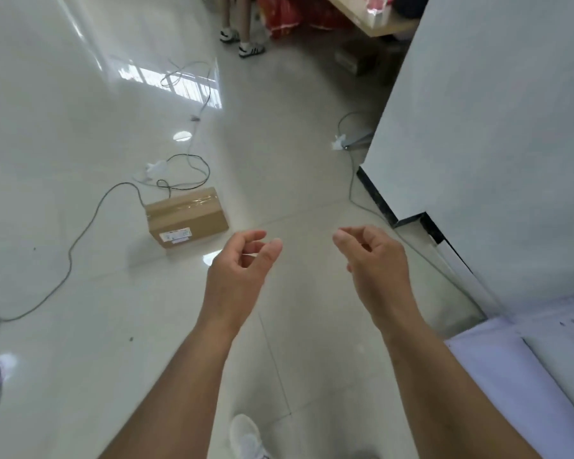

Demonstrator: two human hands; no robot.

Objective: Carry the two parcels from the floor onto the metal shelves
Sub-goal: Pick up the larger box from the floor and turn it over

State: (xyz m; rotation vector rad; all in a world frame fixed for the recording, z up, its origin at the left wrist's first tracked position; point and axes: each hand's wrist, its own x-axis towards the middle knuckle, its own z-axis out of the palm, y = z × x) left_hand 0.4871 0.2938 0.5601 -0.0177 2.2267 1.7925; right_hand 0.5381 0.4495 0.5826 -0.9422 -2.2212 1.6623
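One brown cardboard parcel (187, 217), taped on top and with a white label on its near side, lies on the glossy white floor left of centre. My left hand (241, 263) hovers in the air to the right of it and nearer me, fingers loosely curled and empty. My right hand (371, 256) is held out at the same height, also half curled and empty. Neither hand touches the parcel. No second parcel and no metal shelves are in view.
Grey and black cables (80, 233) loop over the floor around and behind the parcel. A white wall corner with a dark skirting (408, 213) juts in on the right. Another person's legs and shoes (242, 38) stand at the back. My white shoe (247, 437) is below.
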